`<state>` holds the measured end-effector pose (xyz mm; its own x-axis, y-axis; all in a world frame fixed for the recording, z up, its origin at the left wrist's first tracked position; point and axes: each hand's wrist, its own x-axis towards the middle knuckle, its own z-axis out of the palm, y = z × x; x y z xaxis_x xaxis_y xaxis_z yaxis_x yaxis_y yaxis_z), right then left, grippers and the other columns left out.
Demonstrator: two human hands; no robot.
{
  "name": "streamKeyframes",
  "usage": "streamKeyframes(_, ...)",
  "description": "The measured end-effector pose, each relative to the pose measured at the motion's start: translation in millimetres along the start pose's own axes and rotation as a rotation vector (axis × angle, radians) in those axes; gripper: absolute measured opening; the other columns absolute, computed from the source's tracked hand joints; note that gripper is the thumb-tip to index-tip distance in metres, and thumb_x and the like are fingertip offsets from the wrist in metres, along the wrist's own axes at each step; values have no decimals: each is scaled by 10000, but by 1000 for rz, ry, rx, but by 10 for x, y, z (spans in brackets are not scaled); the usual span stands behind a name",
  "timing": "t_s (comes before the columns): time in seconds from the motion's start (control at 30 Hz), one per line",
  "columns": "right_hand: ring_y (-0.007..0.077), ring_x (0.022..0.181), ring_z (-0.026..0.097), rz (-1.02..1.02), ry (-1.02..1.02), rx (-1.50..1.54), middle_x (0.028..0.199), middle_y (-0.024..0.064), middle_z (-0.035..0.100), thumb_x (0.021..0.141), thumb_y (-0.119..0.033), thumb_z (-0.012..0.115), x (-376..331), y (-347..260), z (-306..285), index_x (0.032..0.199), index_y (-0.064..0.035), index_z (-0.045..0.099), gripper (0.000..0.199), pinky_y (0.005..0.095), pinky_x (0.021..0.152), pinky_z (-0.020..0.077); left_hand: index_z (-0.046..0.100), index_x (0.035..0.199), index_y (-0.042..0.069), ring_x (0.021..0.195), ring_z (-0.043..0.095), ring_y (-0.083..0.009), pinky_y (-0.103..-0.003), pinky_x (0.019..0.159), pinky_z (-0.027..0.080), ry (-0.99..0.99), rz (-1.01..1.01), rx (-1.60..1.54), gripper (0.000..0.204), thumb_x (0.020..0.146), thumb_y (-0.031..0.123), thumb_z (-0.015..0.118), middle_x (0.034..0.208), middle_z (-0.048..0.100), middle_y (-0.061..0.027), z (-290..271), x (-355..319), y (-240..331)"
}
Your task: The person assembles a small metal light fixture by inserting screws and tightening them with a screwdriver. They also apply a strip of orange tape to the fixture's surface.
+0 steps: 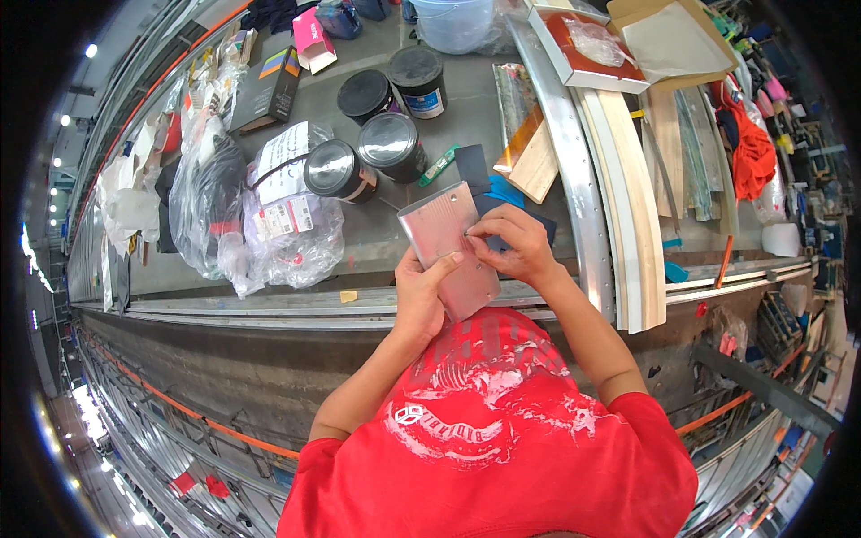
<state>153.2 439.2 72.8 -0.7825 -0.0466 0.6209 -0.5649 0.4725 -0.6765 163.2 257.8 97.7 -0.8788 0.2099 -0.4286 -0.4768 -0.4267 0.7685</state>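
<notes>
My left hand (420,294) grips a flat, silvery metal plate (441,224) by its lower left side, thumb lying across its face. The plate has fine ridges near its top and a few small holes, and it is tilted above the table's near edge. At its right side, my right hand (518,244) is pinched with fingertips against the plate's face; whatever sits between them is too small to make out. Just beyond the plate lie a green-handled cutter (439,165) and dark flat pieces (472,167). Several black lidded tubs (392,143) stand to the left of these.
Plastic-wrapped packages (291,224) and a dark box (267,88) occupy the table's left. A metal rail (574,161) and long wooden strips (628,224) run along the right. Farther back are a white bucket (456,22) and an open carton (673,40). Red cloth (753,157) hangs far right.
</notes>
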Motion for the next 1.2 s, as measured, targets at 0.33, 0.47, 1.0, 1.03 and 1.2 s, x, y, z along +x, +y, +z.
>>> streamKeyframes(0.33,231,718,631,-21,50,7,814,60,643,722,-49,811,-40,12,49,874,-90,691,198,322,614,519,604,1173,-11,985,657,-180,-324,878,523,-26,-1,-7,373,821,-8,726,1107,680,-107,-2,-14,-5)
streamKeyframes(0.47,230,727,631,-52,-47,-1,829,62,644,719,-36,804,-47,41,-16,920,-88,712,227,318,615,520,607,1162,-12,982,659,-183,-323,874,524,-18,1,-23,358,824,-9,724,1102,681,-108,0,-15,2)
streamKeyframes(1.0,227,754,644,6,-31,-5,826,59,652,737,-58,795,0,-8,-14,875,-81,692,174,319,656,528,602,1161,-13,982,657,-181,-324,882,519,-5,-12,-10,353,825,-20,711,1094,681,-108,-15,-1,-16)
streamKeyframes(1.03,227,755,644,7,-32,-4,828,59,653,736,-59,796,-6,-10,-20,880,-82,697,176,320,658,529,602,1164,-13,983,657,-180,-324,883,519,-5,-14,-10,356,825,-20,712,1095,680,-108,-15,1,-18)
streamKeyframes(1.2,223,751,647,-46,-133,21,819,64,657,727,-53,806,37,42,-123,895,-76,716,192,320,657,532,601,1177,-12,982,655,-176,-324,880,519,-14,-47,-21,369,825,-19,713,1097,680,-107,11,5,-12)
